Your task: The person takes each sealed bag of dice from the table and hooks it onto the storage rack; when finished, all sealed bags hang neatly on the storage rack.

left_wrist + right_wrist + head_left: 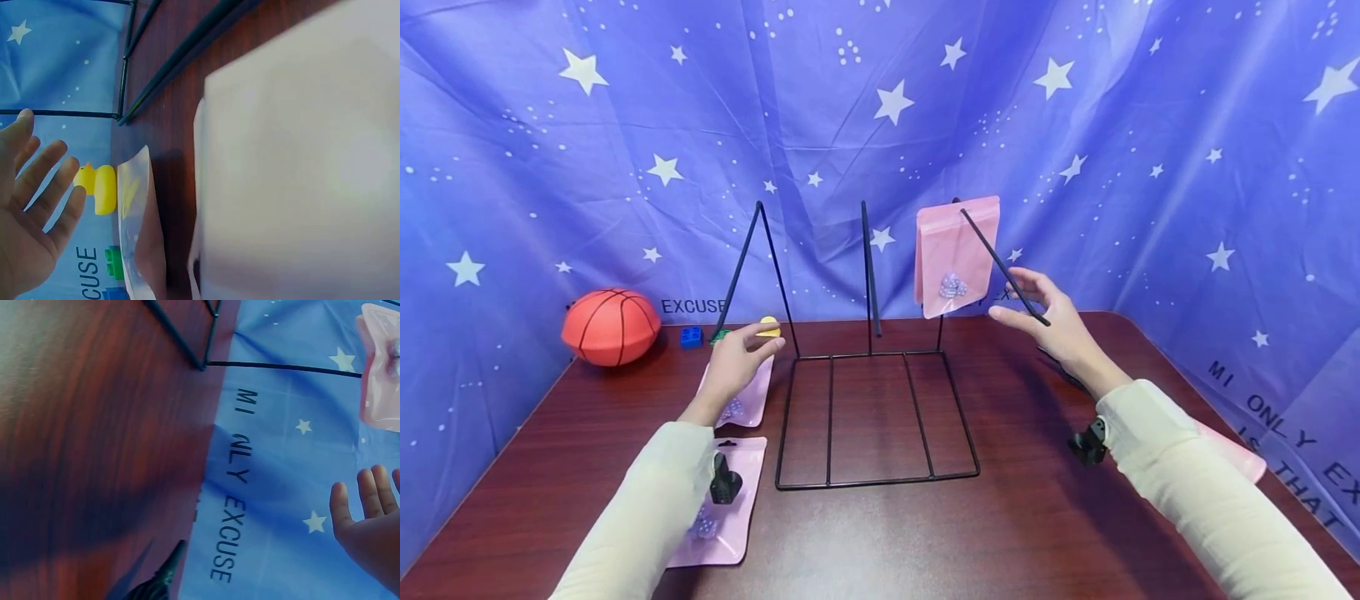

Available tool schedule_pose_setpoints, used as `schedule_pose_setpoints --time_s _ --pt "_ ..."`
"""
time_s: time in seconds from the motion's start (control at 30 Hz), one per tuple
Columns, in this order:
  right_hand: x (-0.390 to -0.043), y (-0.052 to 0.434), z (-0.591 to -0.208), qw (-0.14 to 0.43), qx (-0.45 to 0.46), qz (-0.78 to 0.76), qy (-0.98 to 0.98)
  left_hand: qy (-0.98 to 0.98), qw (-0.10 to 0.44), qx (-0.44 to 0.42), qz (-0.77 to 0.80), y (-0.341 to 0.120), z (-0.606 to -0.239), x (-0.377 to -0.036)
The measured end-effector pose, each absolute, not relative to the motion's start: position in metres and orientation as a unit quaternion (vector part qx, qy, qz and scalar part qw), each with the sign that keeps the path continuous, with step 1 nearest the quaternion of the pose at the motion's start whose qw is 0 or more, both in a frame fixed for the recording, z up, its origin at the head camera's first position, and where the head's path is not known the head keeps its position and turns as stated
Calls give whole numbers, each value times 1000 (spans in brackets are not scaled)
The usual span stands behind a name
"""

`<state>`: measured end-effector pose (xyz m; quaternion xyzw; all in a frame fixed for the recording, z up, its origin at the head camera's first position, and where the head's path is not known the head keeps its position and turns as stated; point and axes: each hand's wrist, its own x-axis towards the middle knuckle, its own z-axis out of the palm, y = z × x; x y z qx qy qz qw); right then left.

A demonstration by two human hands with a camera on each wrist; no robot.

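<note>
A black wire rack [872, 417] stands mid-table with three slanted prongs. A pink pouch [957, 254] holding small beads hangs on the right prong [1000, 262]. My right hand [1030, 304] is open just right of that pouch, and the prong's tip crosses in front of its palm. In the right wrist view its straight fingers [369, 506] sit below the hanging pouch [381, 369]. My left hand [747, 348] hovers open above a second pink pouch [748, 400] lying left of the rack. The left wrist view shows its spread fingers [44, 181] holding nothing.
A third pink pouch [722, 517] lies at the front left under my forearm, and another [1240, 454] peeks from under my right sleeve. A red ball [612, 327], blue brick [691, 336], green brick [719, 335] and yellow duck [769, 325] sit along the back left. A starry blue cloth [880, 125] hangs behind.
</note>
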<state>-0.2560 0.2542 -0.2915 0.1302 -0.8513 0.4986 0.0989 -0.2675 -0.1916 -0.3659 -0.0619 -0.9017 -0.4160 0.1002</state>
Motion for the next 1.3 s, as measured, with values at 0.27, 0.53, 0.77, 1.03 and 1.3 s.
schedule_pose_setpoints --time_s 0.27,0.53,0.77,1.03,1.3 --pt "-261 248 -314 48 140 498 -854 -899 99 -72 -420 -208 -371 -255" --pt "-272 243 -331 11 128 482 -867 -903 99 -79 -410 -223 -370 -237" --pt "-280 233 -340 3 137 495 -858 -908 85 -85 -402 -233 -368 -217" --pt "-289 225 -348 0 137 501 -854 -912 87 -101 -387 -246 -363 -195" --pt "-299 213 -351 3 133 519 -845 -919 79 -98 -375 -262 -364 -175"
